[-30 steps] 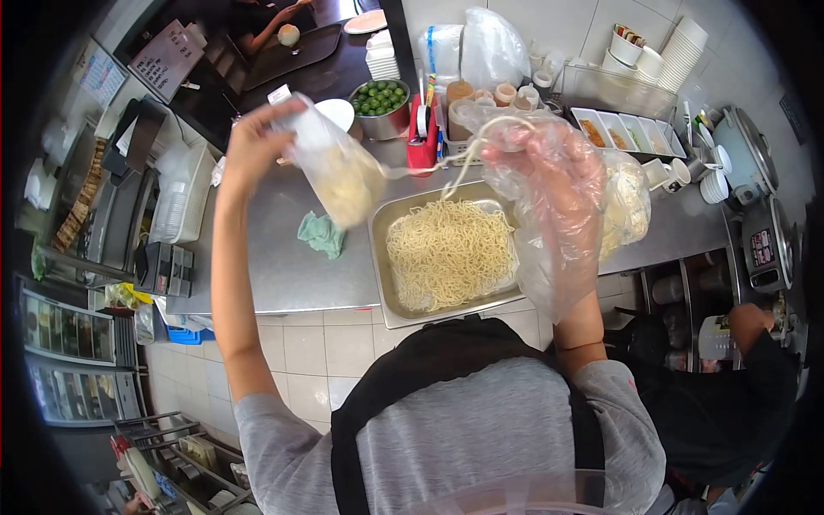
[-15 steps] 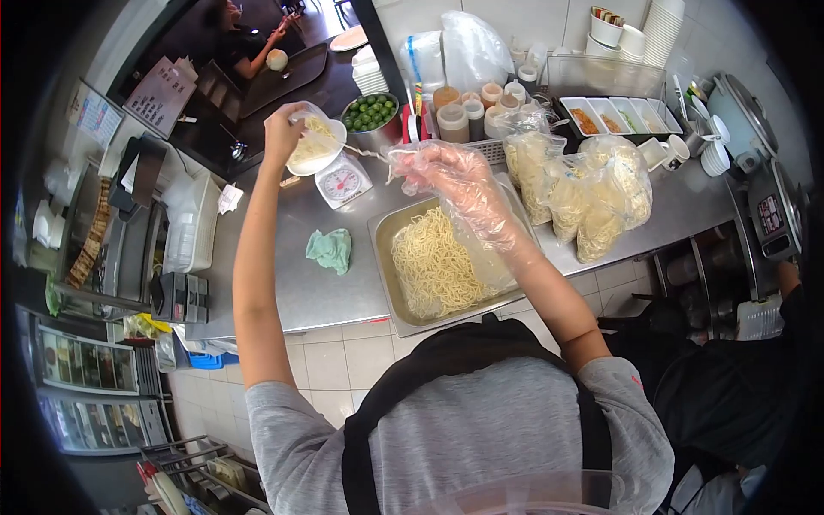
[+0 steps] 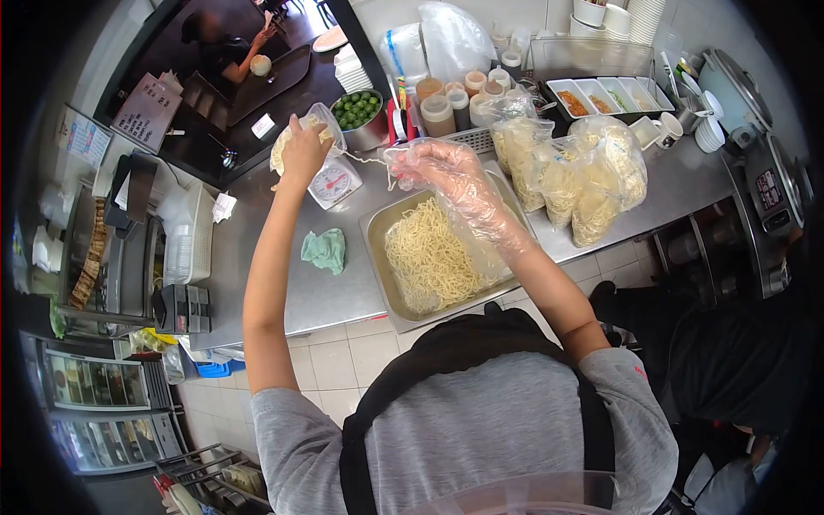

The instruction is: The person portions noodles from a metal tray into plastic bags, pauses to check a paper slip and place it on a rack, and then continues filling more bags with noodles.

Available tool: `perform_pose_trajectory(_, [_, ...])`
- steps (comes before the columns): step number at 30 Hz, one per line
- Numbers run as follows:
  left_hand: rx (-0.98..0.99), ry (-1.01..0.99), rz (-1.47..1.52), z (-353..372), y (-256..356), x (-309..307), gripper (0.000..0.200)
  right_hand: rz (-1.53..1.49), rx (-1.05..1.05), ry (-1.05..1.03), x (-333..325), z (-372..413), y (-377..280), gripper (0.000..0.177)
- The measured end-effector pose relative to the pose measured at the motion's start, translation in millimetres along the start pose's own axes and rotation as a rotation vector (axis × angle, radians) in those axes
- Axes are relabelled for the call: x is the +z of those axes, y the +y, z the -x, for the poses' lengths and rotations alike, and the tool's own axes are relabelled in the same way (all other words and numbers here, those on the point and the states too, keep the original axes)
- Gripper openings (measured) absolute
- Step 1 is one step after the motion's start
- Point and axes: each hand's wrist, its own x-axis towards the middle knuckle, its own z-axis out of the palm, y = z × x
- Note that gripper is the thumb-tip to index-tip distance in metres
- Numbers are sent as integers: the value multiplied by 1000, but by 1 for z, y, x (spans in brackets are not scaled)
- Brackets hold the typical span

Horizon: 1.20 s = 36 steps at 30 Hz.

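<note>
Noodles (image 3: 429, 257) fill the metal tray (image 3: 375, 257) straight ahead of you in the head view, on the steel surface (image 3: 275, 266) at your waist. Your left hand (image 3: 305, 154) is raised past the tray's far left corner and closed around a small clear bag (image 3: 319, 120) partly filled with noodles. The bag sits just above the white kitchen scale (image 3: 335, 183); your hand hides whether the two touch. Your right hand (image 3: 433, 167) wears a loose clear plastic glove and hovers over the tray's far edge, its fingers drawn narrow and pinching a few thin strands (image 3: 365, 159). Those strands stretch across the gap to the mouth of the bag. A crumpled green cloth (image 3: 324, 251) lies on the surface just left of the tray, below the scale. To the right of the tray, several filled noodle bags (image 3: 566, 176) stand bunched together. Behind the scale sits a metal bowl of limes (image 3: 358, 110), with capped sauce bottles (image 3: 438, 112) beside it and a row of white condiment dishes (image 3: 601, 94) further right. A person in dark clothing (image 3: 738, 360) crouches low at your right, below the surface edge, and another person (image 3: 219, 47) sits at the dark counter far beyond.
</note>
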Motion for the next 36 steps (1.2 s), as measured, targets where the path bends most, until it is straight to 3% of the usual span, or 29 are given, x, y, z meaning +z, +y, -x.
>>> perform_pose_trajectory(2, [82, 112, 41, -8, -32, 39, 44, 13, -8, -15, 0, -1, -1, 21])
perform_pose_trajectory(4, [18, 98, 278, -21, -61, 50, 48, 5, -21, -37, 0, -3, -3, 22])
perform_pose_trajectory(6, [-233, 43, 604, -21, -51, 14, 52, 58, -11, -90, 2, -9, -16, 24])
perform_pose_trajectory(8, [-222, 86, 842, -28, -62, -12, 53, 95, -82, -132, 13, -16, -44, 28])
perform_pose_trajectory(13, [-311, -53, 1260, -22, -66, -84, 57, 61, -358, -345, 37, -67, -104, 40])
perform_pose_trajectory(14, [-306, -94, 1319, -15, -58, -95, 54, -80, -360, -353, 53, -64, -132, 26])
perform_pose_trajectory(17, [-320, -234, 1466, 2, -52, -95, 50, -292, -547, -617, 50, -116, -163, 19])
perform_pose_trajectory(19, [-335, -308, 1555, 22, -33, -98, 48, -250, -653, -515, 56, -114, -176, 20])
perform_pose_trajectory(26, [-419, -439, 1587, 81, 11, -72, 60, -101, -726, -336, 50, -97, -193, 22])
perform_pose_trajectory(30, [-435, -373, 1578, 98, 20, -67, 62, 95, -637, -261, 29, -71, -194, 24])
perform_pose_trajectory(34, [-415, -319, 1578, 112, 20, -71, 62, 611, -193, -344, -26, -25, -149, 43])
perform_pose_trajectory(36, [-388, -304, 1518, 122, 28, -77, 63, 376, -19, -473, -63, -5, -81, 43])
